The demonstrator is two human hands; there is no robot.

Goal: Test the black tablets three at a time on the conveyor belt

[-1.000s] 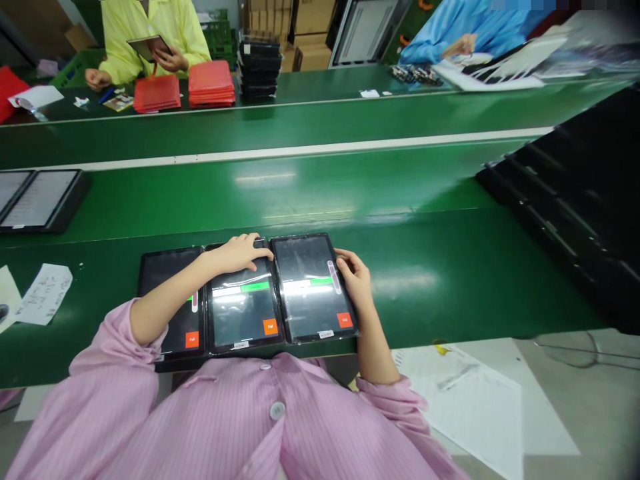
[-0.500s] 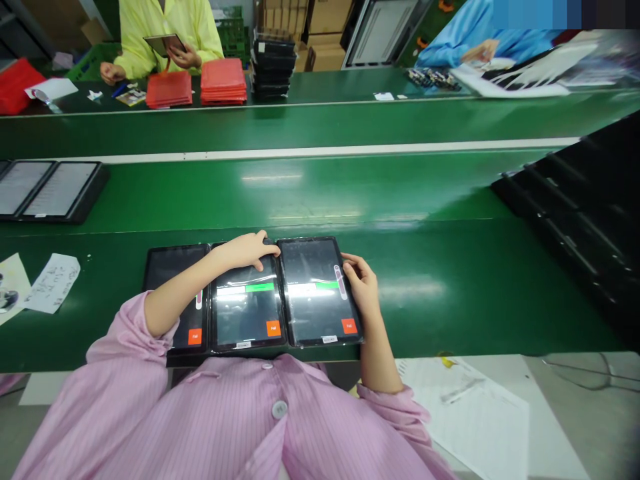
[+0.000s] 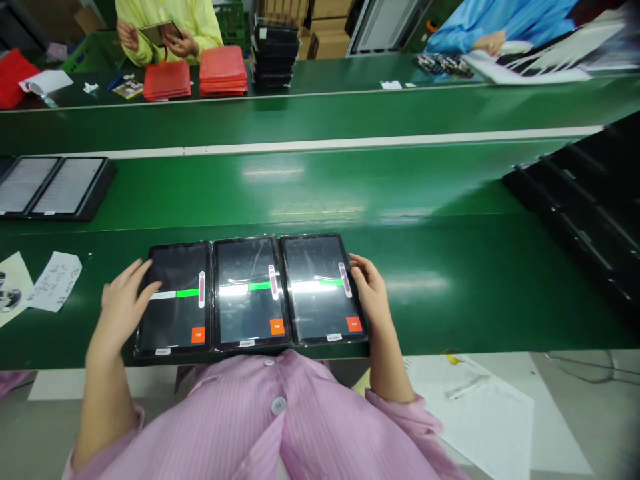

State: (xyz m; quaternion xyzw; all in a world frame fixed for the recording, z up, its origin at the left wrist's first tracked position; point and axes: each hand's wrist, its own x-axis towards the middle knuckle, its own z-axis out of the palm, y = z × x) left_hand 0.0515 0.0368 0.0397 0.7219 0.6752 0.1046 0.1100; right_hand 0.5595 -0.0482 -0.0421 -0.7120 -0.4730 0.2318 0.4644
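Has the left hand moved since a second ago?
Yes. The left hand has swung left, from the top edge of the middle tablet to the left edge of the left tablet.

I note a green surface (image 3: 450,280) running left to right, with a white stripe (image 3: 350,143) along its far half. At the left sits a black tray (image 3: 95,190) carrying two pale screens, and nearer than it lie paper slips (image 3: 55,281). On the far side I record two red stacks (image 3: 223,70), a pile of black trays (image 3: 274,50) just right of them, and cardboard boxes (image 3: 327,33) behind. A person in yellow (image 3: 200,20) holds a dark tablet (image 3: 160,32) there. A person in blue (image 3: 500,20) is at far right. Black racks (image 3: 590,200) fill the right edge. White sheets (image 3: 480,407) lie near right, below the surface.
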